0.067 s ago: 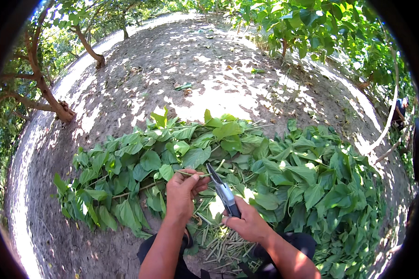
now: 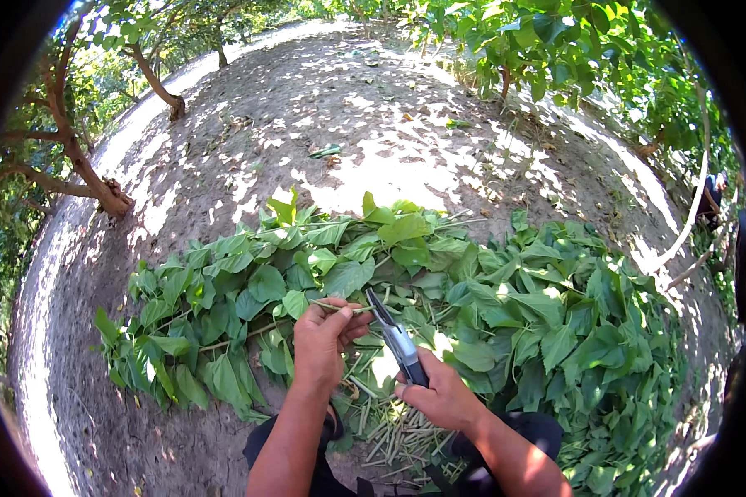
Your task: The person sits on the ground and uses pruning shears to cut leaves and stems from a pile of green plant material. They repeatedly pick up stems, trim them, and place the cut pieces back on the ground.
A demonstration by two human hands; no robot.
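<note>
Pinched between the thumb and fingers of my left hand (image 2: 320,338) is a short green stem (image 2: 346,308), held roughly level. Its right end meets the blades of a pair of pruning shears (image 2: 401,345). My right hand (image 2: 436,389) is wrapped round the shears' dark handles, the blades pointing up and away from me. The blades look closed or nearly so. Under both hands lie cut stem pieces (image 2: 398,439), heaped between my knees. Beyond my left hand spreads a layer of leafy branches (image 2: 253,286).
To the right lies a large pile of green leaves (image 2: 588,356). Dry soil (image 2: 282,124), dappled with sunlight, stretches ahead. A tree trunk (image 2: 99,186) leans at the left, and leafy bushes (image 2: 547,50) stand at the far right. A pale bare branch (image 2: 692,215) curves down the right side.
The bit of stem that showed just past the shears' blades no longer shows there. Both hands have hardly moved.
</note>
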